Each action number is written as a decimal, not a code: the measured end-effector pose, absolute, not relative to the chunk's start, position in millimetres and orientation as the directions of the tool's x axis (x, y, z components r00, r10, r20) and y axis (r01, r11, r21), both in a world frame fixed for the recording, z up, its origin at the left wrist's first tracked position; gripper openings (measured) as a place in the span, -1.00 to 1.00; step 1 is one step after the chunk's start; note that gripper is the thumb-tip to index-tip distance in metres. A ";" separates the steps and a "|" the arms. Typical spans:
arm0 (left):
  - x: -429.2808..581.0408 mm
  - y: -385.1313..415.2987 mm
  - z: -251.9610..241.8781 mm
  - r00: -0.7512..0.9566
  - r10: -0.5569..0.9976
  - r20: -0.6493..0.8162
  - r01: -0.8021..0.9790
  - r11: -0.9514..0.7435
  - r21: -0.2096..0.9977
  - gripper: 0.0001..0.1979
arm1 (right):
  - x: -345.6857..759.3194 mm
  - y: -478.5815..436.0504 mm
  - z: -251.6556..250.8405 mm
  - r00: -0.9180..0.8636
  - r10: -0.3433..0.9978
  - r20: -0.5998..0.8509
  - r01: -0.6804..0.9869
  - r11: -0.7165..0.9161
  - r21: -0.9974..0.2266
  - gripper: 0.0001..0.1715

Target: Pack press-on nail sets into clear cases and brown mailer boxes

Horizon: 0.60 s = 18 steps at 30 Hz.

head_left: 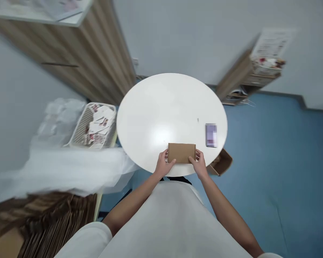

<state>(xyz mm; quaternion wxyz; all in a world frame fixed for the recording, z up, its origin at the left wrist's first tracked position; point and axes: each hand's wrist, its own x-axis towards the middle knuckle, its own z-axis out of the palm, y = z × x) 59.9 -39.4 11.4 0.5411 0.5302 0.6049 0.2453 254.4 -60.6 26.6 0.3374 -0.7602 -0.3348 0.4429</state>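
A small closed brown cardboard box (181, 152) lies on the near edge of a round white table (161, 107). My left hand (164, 164) grips its left end, thumb on top and fingers round the side. At the right end my right hand (198, 162) holds the box the same way. Both forearms reach in from below over my white top. A phone with a purple screen (211, 135) lies flat on the table to the right of the box, apart from both hands.
A white wire basket (82, 127) with packets stands left of the table, above clear plastic bags (70, 172). Flat cardboard stacks (51, 222) lie at lower left. An open brown box (222, 163) sits on the blue floor under the table's right edge. Wooden cabinets stand behind.
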 end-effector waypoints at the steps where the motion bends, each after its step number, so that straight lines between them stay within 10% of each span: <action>1: 68.5 -36.5 15.5 0.196 0.901 -0.387 0.391 0.290 0.874 -0.34 | 259.9 -69.8 30.3 0.437 0.795 -0.420 0.207 -0.544 -0.814 -0.32; 9: 192.4 -21.0 34.7 0.683 0.669 -0.294 0.445 -0.061 0.894 -0.33 | 349.3 -155.9 25.2 0.815 0.521 -0.254 0.090 -0.547 -0.832 -0.32; 18: 401.2 -37.1 -8.0 0.796 0.417 -0.439 0.554 -0.210 0.806 -0.33 | 509.1 -210.7 -16.5 0.850 0.264 -0.456 -0.256 -0.549 -0.796 -0.20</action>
